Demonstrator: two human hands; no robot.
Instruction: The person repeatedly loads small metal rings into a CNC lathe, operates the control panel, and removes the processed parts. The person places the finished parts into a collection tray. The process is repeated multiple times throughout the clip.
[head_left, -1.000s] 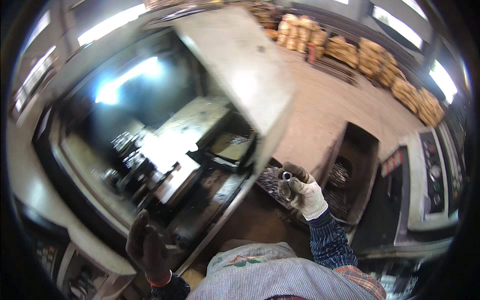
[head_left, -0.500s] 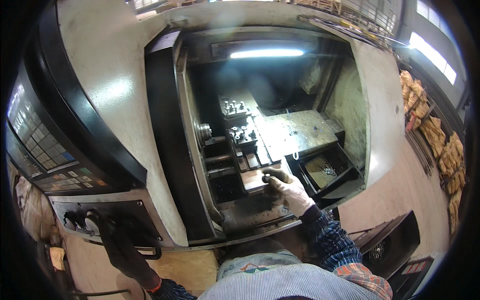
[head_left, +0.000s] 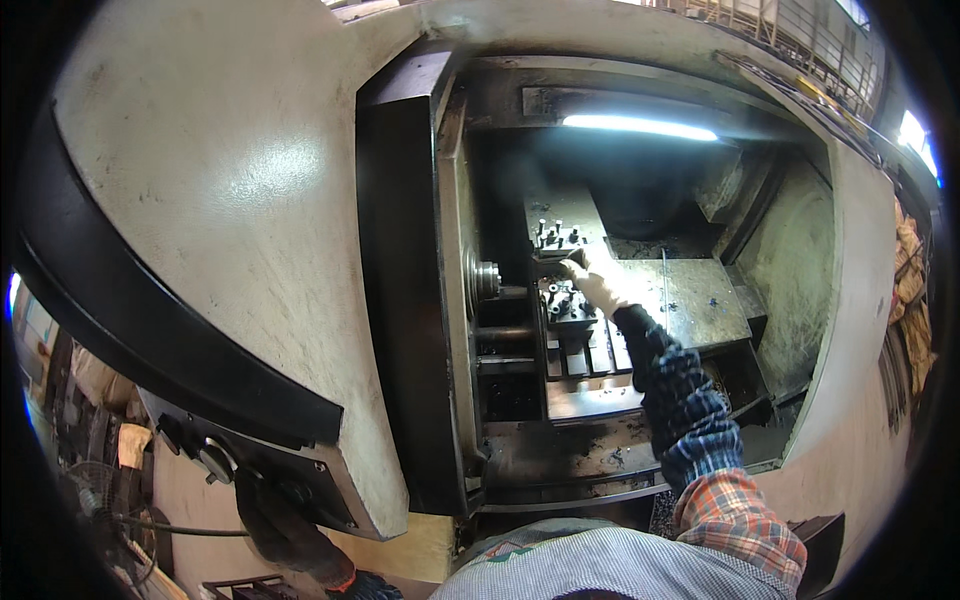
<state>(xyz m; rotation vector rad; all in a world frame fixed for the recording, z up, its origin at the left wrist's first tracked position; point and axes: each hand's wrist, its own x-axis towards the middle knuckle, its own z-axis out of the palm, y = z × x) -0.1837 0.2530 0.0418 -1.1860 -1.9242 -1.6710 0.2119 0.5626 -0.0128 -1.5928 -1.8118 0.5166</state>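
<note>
My right hand [head_left: 600, 283], in a whitish glove, reaches inside a lathe over the carriage. Its fingers are curled together between the rear tool block [head_left: 556, 238] and the front tool block [head_left: 568, 300], both set with upright bolts. Whatever its fingertips hold is too small to make out. To the left of it, the metal spindle nose [head_left: 487, 280] sticks out of the wall. My left hand [head_left: 278, 525], in a dark glove, is at the lower control panel, beside a round light-grey knob [head_left: 217, 459]. Its fingers blend into the dark panel, so their grip is hidden.
A black sliding door edge [head_left: 405, 290] stands left of the opening. A lit tube lamp [head_left: 640, 127] crosses the back. Flat metal cover [head_left: 700, 295] with scattered chips lies right of the tool blocks. Wrapped bundles [head_left: 910, 270] stand at the far right. A fan [head_left: 92, 495] is at lower left.
My right hand has moved from the carriage's near end, where it held a small dark round piece, deeper in to the tool blocks. My left hand stays by the panel. The view has shifted.
</note>
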